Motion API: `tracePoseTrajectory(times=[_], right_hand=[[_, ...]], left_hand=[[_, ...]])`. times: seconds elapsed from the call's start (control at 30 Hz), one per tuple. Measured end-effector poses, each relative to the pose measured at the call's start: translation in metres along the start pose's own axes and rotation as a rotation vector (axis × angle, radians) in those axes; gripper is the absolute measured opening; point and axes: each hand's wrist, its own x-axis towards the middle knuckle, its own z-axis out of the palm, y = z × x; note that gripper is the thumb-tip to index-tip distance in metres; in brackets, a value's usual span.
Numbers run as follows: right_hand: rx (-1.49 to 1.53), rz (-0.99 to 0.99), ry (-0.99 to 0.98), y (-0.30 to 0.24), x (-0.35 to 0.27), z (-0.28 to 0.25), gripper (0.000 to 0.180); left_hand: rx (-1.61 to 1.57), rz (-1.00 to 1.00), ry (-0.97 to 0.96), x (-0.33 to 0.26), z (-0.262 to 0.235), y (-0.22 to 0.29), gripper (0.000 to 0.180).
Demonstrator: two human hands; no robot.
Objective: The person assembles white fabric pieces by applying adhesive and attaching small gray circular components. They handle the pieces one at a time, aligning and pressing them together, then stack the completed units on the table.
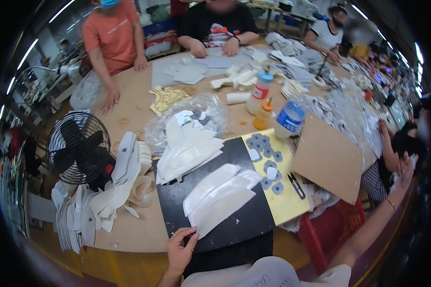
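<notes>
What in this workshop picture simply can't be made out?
Head view:
- Right hand: raised at the dark right rim, blurred; whether it holds anything is unclear.
- Left hand: fingertips at the black mat; grip unclear.
- Small grey pieces: too small to identify.
- Clear bag: glare hides its contents.

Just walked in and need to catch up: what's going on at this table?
A person's left hand pinches the near edge of a stack of white curved fabric pieces lying on a black mat. Their right hand is raised off to the side, apparently empty. Across the round wooden table, other people handle similar pieces.
</notes>
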Motion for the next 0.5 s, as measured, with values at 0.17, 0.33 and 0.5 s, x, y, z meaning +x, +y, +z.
tracePoseTrajectory(times=[0.17,0.33,0.5], right_hand=[[0.022,0.017,-0.025,0.018,0.019,-0.014,0.036],[0.030,-0.003,-0.039,0.018,0.028,-0.027,0.019],[-0.002,-0.008,-0.026,0.020,0.039,-0.023,0.011]], left_hand=[[0.036,-0.060,0.011,-0.004,0.000,0.008,0.019],[-0.114,-0.168,0.033,-0.007,0.002,-0.002,0.019],[-0.076,-0.090,-0.013,-0.005,0.001,0.003,0.018]])
